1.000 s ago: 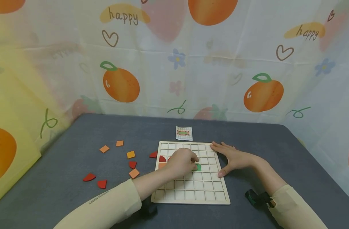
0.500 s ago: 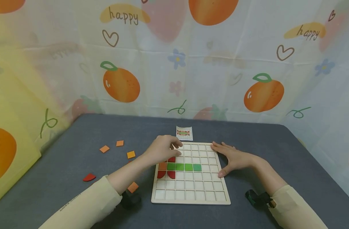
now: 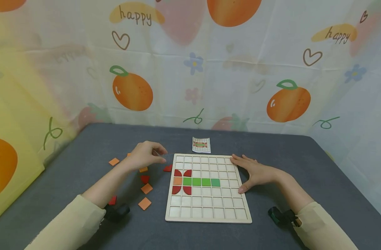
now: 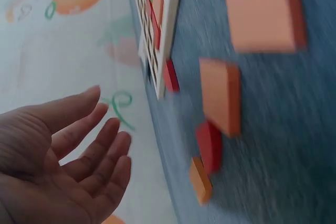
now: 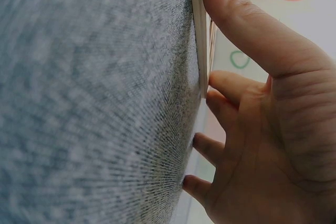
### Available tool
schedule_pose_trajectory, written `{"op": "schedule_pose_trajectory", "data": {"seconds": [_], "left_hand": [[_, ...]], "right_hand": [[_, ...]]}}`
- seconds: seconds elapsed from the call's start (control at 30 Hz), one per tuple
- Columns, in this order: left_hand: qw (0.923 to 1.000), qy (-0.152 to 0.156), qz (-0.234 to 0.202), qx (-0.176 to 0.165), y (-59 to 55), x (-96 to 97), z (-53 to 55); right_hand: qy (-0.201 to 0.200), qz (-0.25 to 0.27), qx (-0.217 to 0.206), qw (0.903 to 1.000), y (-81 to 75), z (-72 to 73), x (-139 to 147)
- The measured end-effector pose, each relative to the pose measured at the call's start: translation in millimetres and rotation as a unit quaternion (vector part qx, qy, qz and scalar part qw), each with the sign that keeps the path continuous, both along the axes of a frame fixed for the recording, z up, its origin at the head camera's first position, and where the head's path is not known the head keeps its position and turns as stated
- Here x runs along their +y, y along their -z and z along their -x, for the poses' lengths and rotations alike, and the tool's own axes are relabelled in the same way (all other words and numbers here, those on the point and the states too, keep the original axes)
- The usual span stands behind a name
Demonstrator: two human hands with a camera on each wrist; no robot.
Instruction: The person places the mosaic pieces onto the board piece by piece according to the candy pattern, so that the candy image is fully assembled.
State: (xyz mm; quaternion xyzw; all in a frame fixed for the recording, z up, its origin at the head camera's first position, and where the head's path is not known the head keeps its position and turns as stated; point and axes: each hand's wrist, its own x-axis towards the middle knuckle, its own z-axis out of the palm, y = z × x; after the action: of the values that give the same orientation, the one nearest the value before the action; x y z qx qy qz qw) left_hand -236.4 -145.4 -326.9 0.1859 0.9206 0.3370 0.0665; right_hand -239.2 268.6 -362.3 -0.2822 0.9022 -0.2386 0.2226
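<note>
My left hand (image 3: 146,154) hovers left of the wooden grid board (image 3: 209,210), its fingers loosely bent and nothing between them in the left wrist view. My right hand (image 3: 257,173) is spread along the board's right edge, thumb and fingertips touching the frame. One row on the board carries an orange square tile (image 3: 177,181), then bright green tiles (image 3: 196,182) and a darker green tile (image 3: 215,182). Red quarter-circle pieces (image 3: 187,190) sit in the cells above and below its left end. Beneath the left hand and forearm, some loose pieces are partly covered.
Loose orange tiles (image 3: 145,203) and red pieces (image 3: 145,179) lie scattered left of the board. One red piece (image 3: 167,168) is close to its left edge. A small printed pattern card (image 3: 201,145) lies behind the board. A patterned curtain (image 3: 228,76) hangs behind the table.
My left hand has lifted from the darker green tile and swung left, past the board's edge, uncovering the tiles on the grid. The right hand has stayed in place.
</note>
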Motion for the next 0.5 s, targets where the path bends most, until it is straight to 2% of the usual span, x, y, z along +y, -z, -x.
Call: {"op": "schedule_pose_trajectory", "data": {"seconds": [0.23,0.5], "left_hand": [[0.9986,0.0,0.034,-0.042,6.8,-30.4,-2.3],[0.9977,-0.001,0.054,-0.04,22.1,-47.4,-3.7]], "right_hand": [[0.001,0.002,-0.001,1.0,-1.2,-1.2,-0.7],[-0.001,0.001,0.002,1.0,0.6,-0.4,-1.0]]}}
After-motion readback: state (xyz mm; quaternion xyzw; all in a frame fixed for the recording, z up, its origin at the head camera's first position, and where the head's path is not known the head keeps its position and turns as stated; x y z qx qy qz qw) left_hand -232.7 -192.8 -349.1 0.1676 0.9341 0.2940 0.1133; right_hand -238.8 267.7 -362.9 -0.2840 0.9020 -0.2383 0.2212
